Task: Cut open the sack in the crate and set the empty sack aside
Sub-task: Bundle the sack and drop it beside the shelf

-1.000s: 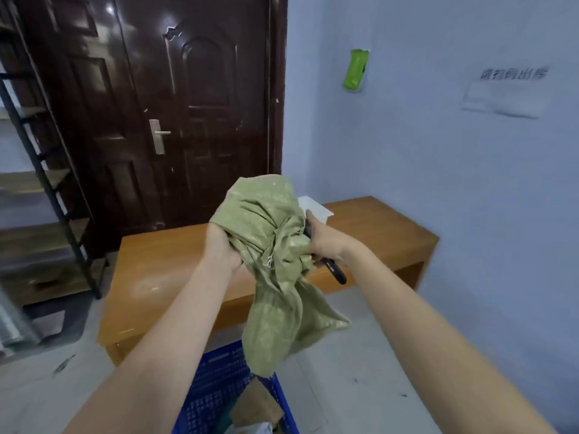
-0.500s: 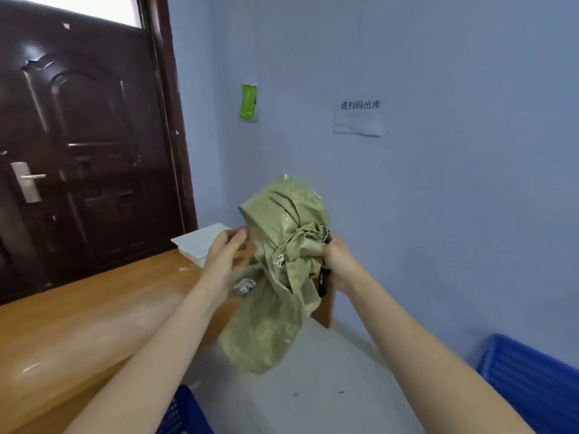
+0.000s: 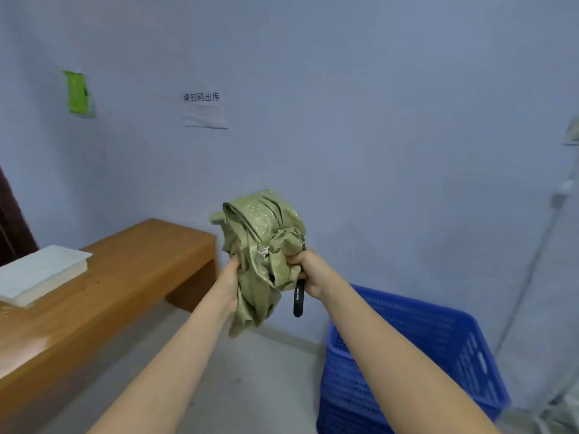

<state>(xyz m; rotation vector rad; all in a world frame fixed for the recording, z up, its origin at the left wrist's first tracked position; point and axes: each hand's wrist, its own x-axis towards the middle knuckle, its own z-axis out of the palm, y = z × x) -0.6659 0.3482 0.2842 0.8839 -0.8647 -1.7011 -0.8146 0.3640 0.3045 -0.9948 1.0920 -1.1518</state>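
While both bare arms are reaching out in front of a pale blue wall, a person is holding a crumpled green sack (image 3: 261,245) up at chest height, clear of the floor and off to the left of a blue plastic crate (image 3: 438,346) that is standing on the floor by the wall. The left hand (image 3: 230,278) is gripping the sack's left side, its fingers curled into the bunched fabric and mostly hidden behind it. The right hand (image 3: 308,272) is clutching the sack's right side, its fingers (image 3: 293,261) wrapped tightly over the gathered cloth and, in the same grasp, around a black-handled cutter (image 3: 298,297) whose handle is hanging down below the fist; the blade end is hidden by the hand and the cloth. The sack's loose lower end is dangling between the two forearms. Nothing is showing inside the crate from this angle beyond its perforated walls. To the left, a wooden bench (image 3: 125,277) is running along the wall, carrying a flat white tray (image 3: 40,272) near its far end. On the wall above, a green packet (image 3: 76,92) is hanging beside a white paper notice (image 3: 203,115) printed with dark characters. A thin white cable (image 3: 532,261) is trailing down the wall at the right edge.
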